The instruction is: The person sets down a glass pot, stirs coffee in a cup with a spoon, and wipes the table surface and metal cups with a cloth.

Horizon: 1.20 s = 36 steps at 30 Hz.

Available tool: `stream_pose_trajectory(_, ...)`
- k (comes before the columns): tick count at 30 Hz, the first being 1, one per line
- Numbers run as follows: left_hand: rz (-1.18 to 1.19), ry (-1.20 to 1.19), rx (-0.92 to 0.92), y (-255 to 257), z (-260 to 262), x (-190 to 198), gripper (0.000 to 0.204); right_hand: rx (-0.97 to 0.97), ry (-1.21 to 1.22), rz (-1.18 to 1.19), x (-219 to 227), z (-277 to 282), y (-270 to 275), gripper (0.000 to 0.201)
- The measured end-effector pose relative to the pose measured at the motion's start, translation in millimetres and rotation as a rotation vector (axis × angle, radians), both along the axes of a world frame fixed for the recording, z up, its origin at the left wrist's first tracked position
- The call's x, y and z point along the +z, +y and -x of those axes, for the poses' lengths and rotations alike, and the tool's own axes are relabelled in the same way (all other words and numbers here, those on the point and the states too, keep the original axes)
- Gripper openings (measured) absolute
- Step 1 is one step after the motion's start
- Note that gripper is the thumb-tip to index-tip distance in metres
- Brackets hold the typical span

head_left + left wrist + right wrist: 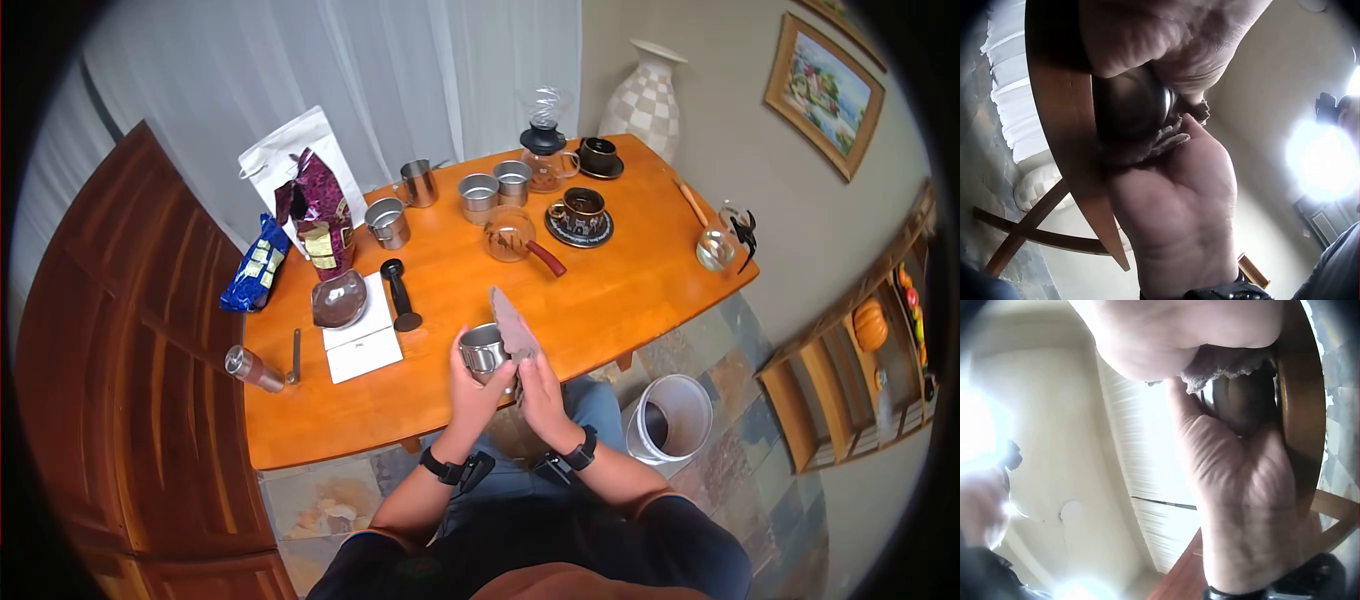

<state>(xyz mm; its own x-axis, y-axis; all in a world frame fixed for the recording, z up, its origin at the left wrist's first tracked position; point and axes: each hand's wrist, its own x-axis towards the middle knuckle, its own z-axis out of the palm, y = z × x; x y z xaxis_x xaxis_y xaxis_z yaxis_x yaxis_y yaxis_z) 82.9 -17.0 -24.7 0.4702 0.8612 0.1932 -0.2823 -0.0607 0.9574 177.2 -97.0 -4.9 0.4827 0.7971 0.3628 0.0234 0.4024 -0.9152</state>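
Over the table's front edge my left hand (474, 392) grips a small stainless steel cup (482, 350), its mouth facing up and its fingers wrapped round the side. A grey-brown cloth (512, 328) is bunched in my right hand (542, 396), which holds it against the cup's right side. One end of the cloth sticks up above the rim. In the left wrist view the cup's rounded metal side (1132, 103) shows between both palms. The right wrist view has the cloth's frayed edge (1222, 370) under the right palm; most of the right fingers are hidden.
The wooden table (430, 400) holds a white scale (365, 355) with a glass dish (340, 300), a black-handled tool (400, 295), metal cups (480, 198), a red-handled glass pot (508, 236), a patterned cup on a saucer (582, 212) and coffee bags (325, 215). A white bucket (690, 400) stands on the floor.
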Motion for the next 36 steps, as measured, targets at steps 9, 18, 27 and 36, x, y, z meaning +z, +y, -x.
stream_pose_trajectory(9,-0.311,0.066,0.222,-24.6,-0.1,14.3,0.109,0.239,0.837,0.047,15.9,-19.1,-6.8,0.048)
stream_pose_trajectory(18,-0.021,-0.044,0.34,-12.7,-2.7,16.3,0.086,0.184,1.097,-0.048,34.7,-103.2,-58.9,0.054)
stream_pose_trajectory(27,-0.09,0.06,0.359,-18.8,-7.8,25.2,0.085,-0.695,-0.842,0.213,19.4,-169.1,-59.3,0.045)
stream_pose_trajectory(36,-0.249,0.185,0.393,-22.0,1.6,27.8,0.09,-0.39,-1.082,0.404,8.5,-190.7,-52.6,0.039)
